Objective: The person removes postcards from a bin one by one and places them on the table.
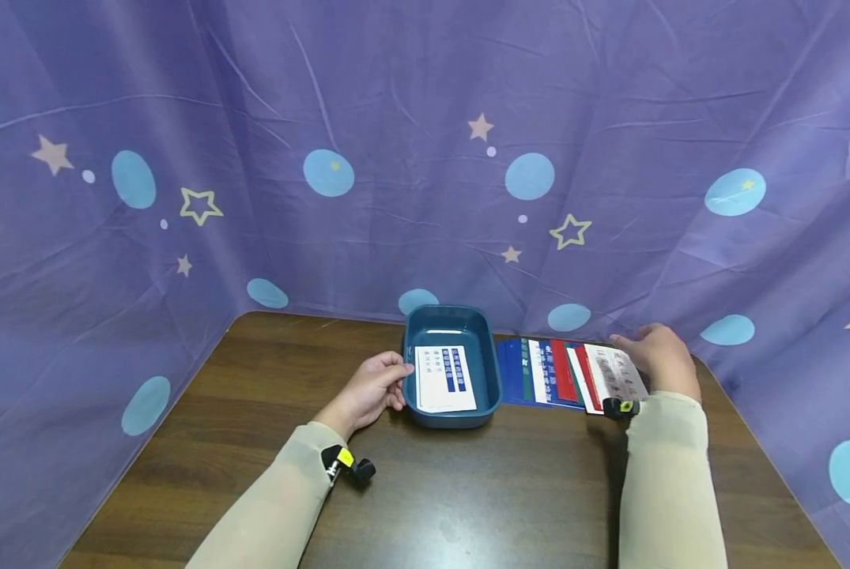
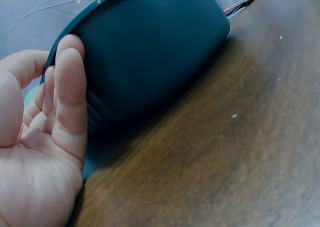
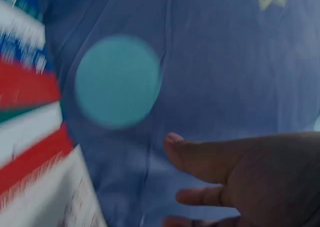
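Observation:
A dark teal plastic bin stands at the table's back middle. My left hand pinches its left rim, thumb over the edge and fingers along the outer wall, as the left wrist view shows the bin's side close up. Inside the bin lies a white card with blue printed blocks. To the right, overlapping cards in blue, white, red and green lie fanned in a row. My right hand hovers at the row's right end, beside the top white card; its fingers are spread and loose in the right wrist view.
The brown wooden table ends at a purple curtain with stars and dots, which hangs behind it and along both sides. A small black camera sits on each wrist, the left one low over the table.

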A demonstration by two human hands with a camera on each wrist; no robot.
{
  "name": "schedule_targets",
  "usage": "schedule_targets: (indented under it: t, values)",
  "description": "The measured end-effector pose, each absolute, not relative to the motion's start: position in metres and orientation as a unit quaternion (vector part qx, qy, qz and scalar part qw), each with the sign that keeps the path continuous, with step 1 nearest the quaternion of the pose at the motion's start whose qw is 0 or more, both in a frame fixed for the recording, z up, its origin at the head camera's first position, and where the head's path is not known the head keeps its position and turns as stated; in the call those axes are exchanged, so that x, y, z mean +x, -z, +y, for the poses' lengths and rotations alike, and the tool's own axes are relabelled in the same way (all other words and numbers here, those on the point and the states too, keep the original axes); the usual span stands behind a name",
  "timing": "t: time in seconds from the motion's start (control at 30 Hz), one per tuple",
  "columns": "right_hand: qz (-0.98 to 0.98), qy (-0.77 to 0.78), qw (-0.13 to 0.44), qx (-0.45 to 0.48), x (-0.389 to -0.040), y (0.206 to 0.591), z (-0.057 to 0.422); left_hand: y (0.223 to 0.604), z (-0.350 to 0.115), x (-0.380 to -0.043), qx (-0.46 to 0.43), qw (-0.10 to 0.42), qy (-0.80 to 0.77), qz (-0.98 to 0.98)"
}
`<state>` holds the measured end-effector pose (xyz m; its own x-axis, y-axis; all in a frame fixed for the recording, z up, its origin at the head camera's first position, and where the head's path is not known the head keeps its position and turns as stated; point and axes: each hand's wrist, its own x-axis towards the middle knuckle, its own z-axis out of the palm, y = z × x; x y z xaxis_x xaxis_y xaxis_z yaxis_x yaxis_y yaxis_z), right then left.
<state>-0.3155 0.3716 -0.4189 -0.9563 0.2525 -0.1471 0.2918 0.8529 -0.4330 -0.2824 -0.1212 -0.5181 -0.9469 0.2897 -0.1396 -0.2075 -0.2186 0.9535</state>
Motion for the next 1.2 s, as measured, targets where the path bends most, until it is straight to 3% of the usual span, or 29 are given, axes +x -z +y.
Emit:
schedule_targets:
  t: [0.3, 0.47, 0.77, 1.2]
  values:
    - [0.966, 0.25, -0.022, 0.068, -0.312, 0.391, 0.331, 0.518, -0.116, -0.284, 0.045, 0.16, -0.782, 0.601]
    - [0.962, 0.27, -0.023, 0.024, -0.315, 0.386, 0.311, 0.517, -0.116, -0.285, 0.05, 0.155, -0.782, 0.602]
    - [0.927, 0.357, 0.055, -0.103, -0.324, 0.392, 0.244, 0.514, -0.118, -0.288, 0.048, 0.153, -0.782, 0.602]
    - [0.921, 0.331, 0.153, -0.14, -0.353, 0.4, 0.144, 0.52, -0.121, -0.283, 0.04, 0.151, -0.789, 0.594]
